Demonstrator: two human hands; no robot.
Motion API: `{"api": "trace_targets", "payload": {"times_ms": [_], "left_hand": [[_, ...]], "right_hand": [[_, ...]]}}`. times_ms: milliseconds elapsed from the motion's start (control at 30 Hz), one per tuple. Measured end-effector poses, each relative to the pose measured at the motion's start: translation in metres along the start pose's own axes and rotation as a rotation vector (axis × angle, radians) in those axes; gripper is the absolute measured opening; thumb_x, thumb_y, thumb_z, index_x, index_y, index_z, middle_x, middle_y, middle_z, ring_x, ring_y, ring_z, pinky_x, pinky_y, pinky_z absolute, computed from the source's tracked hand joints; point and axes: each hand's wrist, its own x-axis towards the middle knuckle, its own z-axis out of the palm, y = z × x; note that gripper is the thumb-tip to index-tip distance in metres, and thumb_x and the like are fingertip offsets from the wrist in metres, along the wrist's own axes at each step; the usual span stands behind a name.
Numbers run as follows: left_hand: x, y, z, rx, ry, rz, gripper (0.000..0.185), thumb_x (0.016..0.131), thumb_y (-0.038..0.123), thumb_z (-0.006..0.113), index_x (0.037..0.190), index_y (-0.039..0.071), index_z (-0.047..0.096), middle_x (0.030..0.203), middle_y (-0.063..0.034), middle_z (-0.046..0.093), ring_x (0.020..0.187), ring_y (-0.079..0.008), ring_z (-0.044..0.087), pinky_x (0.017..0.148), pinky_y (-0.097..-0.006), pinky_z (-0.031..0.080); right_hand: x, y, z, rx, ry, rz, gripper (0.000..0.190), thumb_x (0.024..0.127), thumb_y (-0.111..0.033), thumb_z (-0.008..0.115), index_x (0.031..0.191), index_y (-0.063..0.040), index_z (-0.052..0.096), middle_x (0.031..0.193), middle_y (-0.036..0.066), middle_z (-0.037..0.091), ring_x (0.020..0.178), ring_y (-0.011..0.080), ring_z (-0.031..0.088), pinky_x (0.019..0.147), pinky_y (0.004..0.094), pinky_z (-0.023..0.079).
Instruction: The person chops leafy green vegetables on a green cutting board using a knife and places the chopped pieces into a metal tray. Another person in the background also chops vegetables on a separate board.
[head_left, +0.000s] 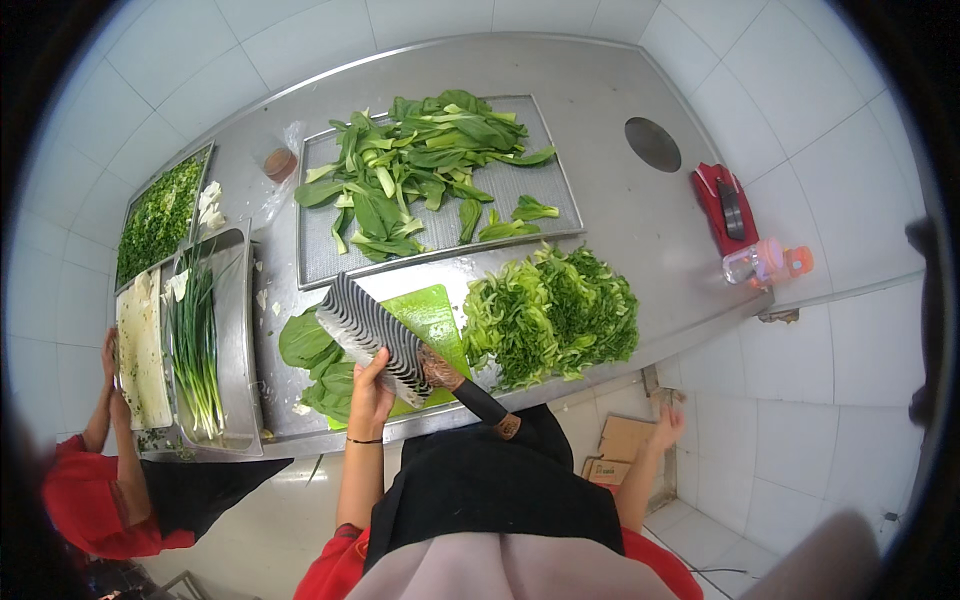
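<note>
A broad cleaver (379, 337) with a wavy-patterned blade and dark handle is tilted over the cutting board. My left hand (373, 391) grips its blade near the lower edge, fingers partly hidden behind it. Its handle points toward my apron, with no hand on it. My right hand (667, 426) is out to the right, off the table, fingers apart and holding nothing visible. Beneath the cleaver lies a green cutting board (433, 319), with whole leafy greens (309, 341) at its left. To its right is a large heap of shredded greens (555, 315).
A mesh tray (517, 187) bears leafy greens. Left are scallions (196, 337) in a metal tray, chopped greens (161, 214), and a co-worker's hands (112, 375) beside a white board (142, 352). A bottle (750, 262) and red cloth item (712, 202) are at right.
</note>
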Motion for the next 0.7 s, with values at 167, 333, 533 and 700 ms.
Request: {"api": "trace_targets", "payload": {"times_ms": [167, 333, 533, 700], "left_hand": [[0.005, -0.016, 0.022, 0.043, -0.057, -0.073, 0.033, 0.085, 0.003, 0.061, 0.116, 0.004, 0.052, 0.107, -0.0061, 0.063, 0.095, -0.0164, 0.062, 0.086, -0.0311, 0.05], [0.002, -0.026, 0.053, 0.155, -0.133, -0.137, 0.035, 0.083, 0.003, 0.065, 0.116, 0.002, 0.053, 0.107, -0.0073, 0.063, 0.096, -0.0154, 0.061, 0.085, -0.0302, 0.05], [-0.014, -0.019, 0.06, 0.306, -0.163, -0.085, 0.035, 0.08, 0.002, 0.07, 0.111, 0.001, 0.056, 0.103, -0.0062, 0.064, 0.091, -0.0127, 0.061, 0.083, -0.0291, 0.049], [-0.018, -0.008, 0.053, 0.338, -0.191, -0.073, 0.036, 0.079, 0.004, 0.071, 0.111, 0.001, 0.055, 0.1, -0.005, 0.065, 0.088, -0.012, 0.062, 0.079, -0.028, 0.049]], "right_hand": [[-0.033, -0.031, 0.009, 0.046, -0.317, -0.033, 0.033, 0.091, -0.017, 0.054, 0.119, 0.0, 0.051, 0.11, 0.01, 0.059, 0.098, 0.0169, 0.057, 0.087, 0.0282, 0.044], [-0.168, -0.124, 0.076, 0.184, -1.592, -0.009, 0.035, 0.099, -0.028, 0.041, 0.12, 0.0, 0.044, 0.093, 0.009, 0.058, 0.074, 0.0142, 0.058, 0.071, 0.0281, 0.048], [-0.22, -0.148, 0.092, -0.012, -1.735, 0.186, 0.033, 0.1, -0.036, 0.037, 0.102, -0.004, 0.043, 0.061, 0.003, 0.049, 0.041, 0.0116, 0.047, 0.037, 0.0257, 0.04], [-0.228, -0.145, 0.104, 0.002, -1.774, 0.078, 0.032, 0.1, -0.033, 0.037, 0.105, -0.002, 0.043, 0.068, 0.007, 0.052, 0.04, 0.0127, 0.048, 0.037, 0.0256, 0.042]]}}
